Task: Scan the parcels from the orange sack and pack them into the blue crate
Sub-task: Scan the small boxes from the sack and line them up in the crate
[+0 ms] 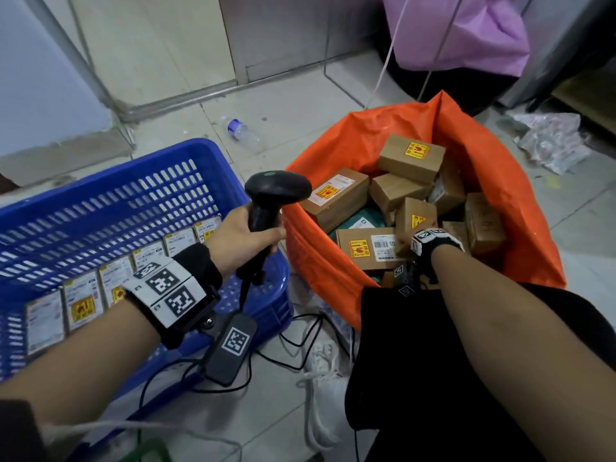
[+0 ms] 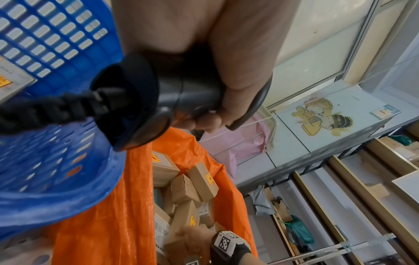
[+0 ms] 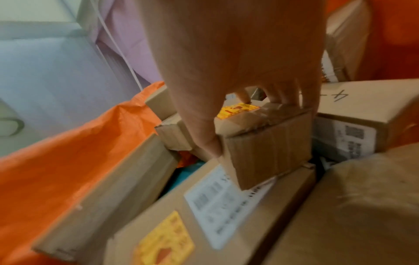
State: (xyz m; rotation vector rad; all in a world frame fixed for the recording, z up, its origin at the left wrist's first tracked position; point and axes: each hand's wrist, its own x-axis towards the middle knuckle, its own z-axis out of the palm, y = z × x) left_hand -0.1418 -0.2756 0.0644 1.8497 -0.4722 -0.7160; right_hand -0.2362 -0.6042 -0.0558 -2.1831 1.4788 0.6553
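The orange sack (image 1: 336, 145) stands open on the floor at the right, full of several brown cardboard parcels. My right hand (image 1: 408, 236) reaches into it and grips a small brown parcel (image 3: 267, 148) with a yellow sticker, thumb on one side and fingers on the other. That parcel (image 1: 415, 216) stands on a flat parcel (image 1: 366, 246) with a white label. My left hand (image 1: 240, 236) holds a black barcode scanner (image 1: 276, 191) by its handle between sack and crate. The blue crate (image 1: 100, 211) at the left holds a row of labelled parcels (image 1: 80, 301).
A clear plastic bottle (image 1: 240, 131) lies on the tiled floor behind the crate. Black cables (image 1: 300, 348) run across the floor by my white shoe (image 1: 323, 388). A pink bag (image 1: 466, 31) hangs at the back right, and crumpled wrapping (image 1: 550, 141) lies beside the sack.
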